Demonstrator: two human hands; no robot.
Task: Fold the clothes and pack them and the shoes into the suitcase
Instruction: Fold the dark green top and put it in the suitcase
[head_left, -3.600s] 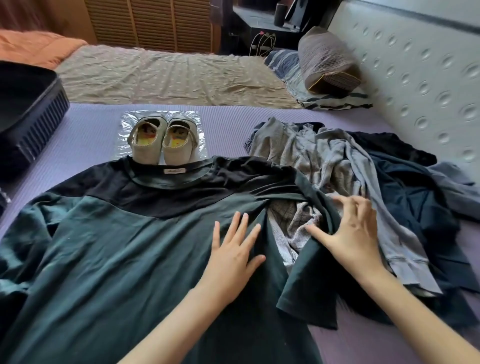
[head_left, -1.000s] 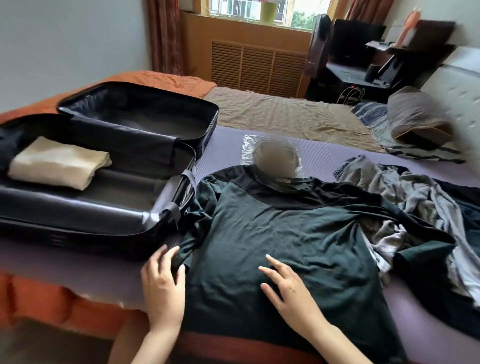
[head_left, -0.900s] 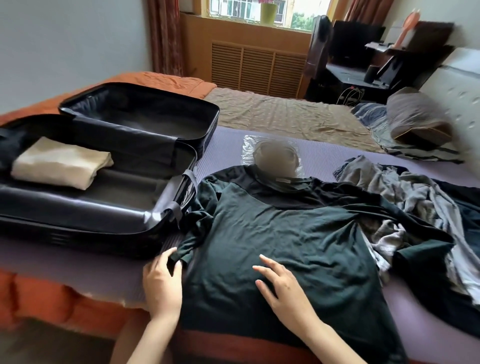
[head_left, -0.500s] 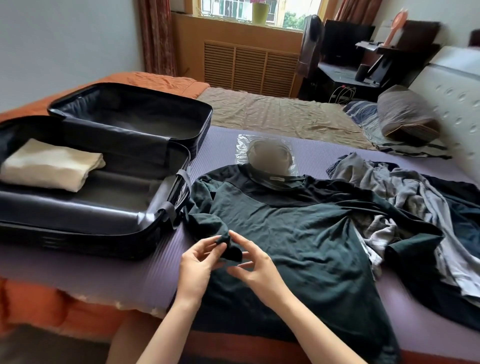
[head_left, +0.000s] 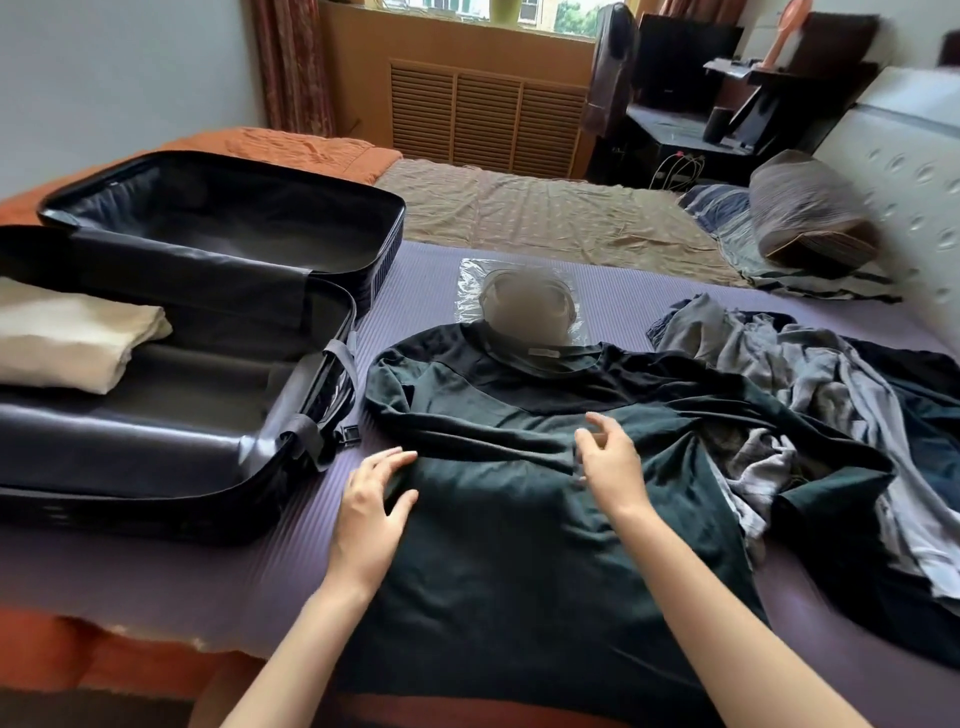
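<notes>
1. The dark green shirt lies flat at the near edge of the purple mat, with one sleeve folded across its chest.
2. The left hand rests on the shirt's left side, fingers straight and spread, gripping nothing.
3. The right hand is at the sleeve's end, fingers loosely bent and apart, holding nothing.
4. The open suitcase sits at the mat's left edge and holds a folded cream garment.
5. The blurred shoes stand near the far edge.
6. The unfolded clothes are heaped at the right edge.
</notes>
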